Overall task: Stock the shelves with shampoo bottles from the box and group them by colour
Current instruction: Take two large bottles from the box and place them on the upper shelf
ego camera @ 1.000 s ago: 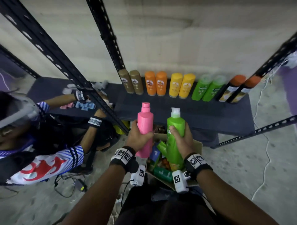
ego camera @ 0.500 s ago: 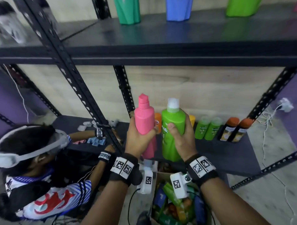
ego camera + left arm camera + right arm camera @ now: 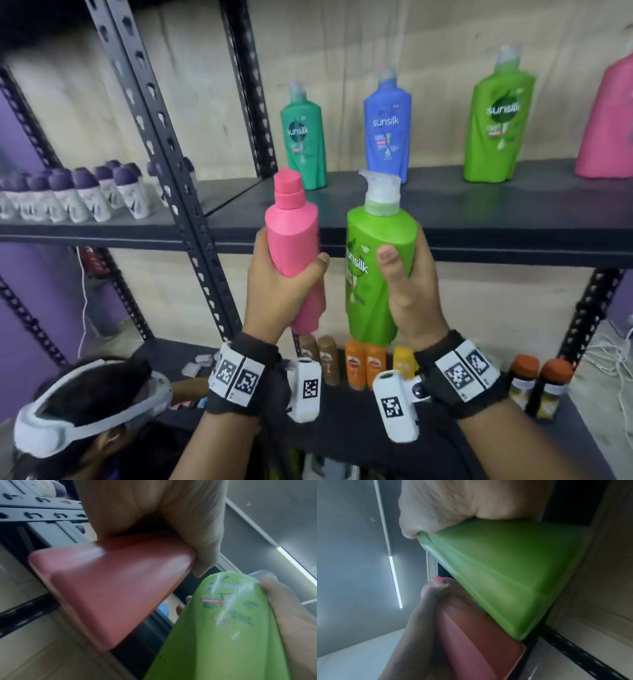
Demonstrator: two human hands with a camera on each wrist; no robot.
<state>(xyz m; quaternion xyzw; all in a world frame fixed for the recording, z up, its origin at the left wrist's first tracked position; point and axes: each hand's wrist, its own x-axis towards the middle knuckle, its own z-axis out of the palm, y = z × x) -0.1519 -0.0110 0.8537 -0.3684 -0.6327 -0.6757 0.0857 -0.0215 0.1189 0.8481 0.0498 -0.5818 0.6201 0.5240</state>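
My left hand grips a pink shampoo bottle round its middle, held upright in front of the upper shelf. My right hand grips a light green bottle with a white pump top beside it. Both bottles show from below in the wrist views, the pink bottle and the green bottle. On the upper shelf stand a dark green bottle, a blue bottle, a light green bottle and a pink bottle at the right edge.
Small brown, orange and yellow bottles line the lower shelf, with two orange-capped ones to the right. Purple-capped roll-ons fill the left bay. A black slotted upright divides the bays. Another person's head is low at the left.
Both hands have lifted the pink and green bottles from over the box up to the upper shelf's height. The view has tilted up, bringing that shelf's bottles into sight.
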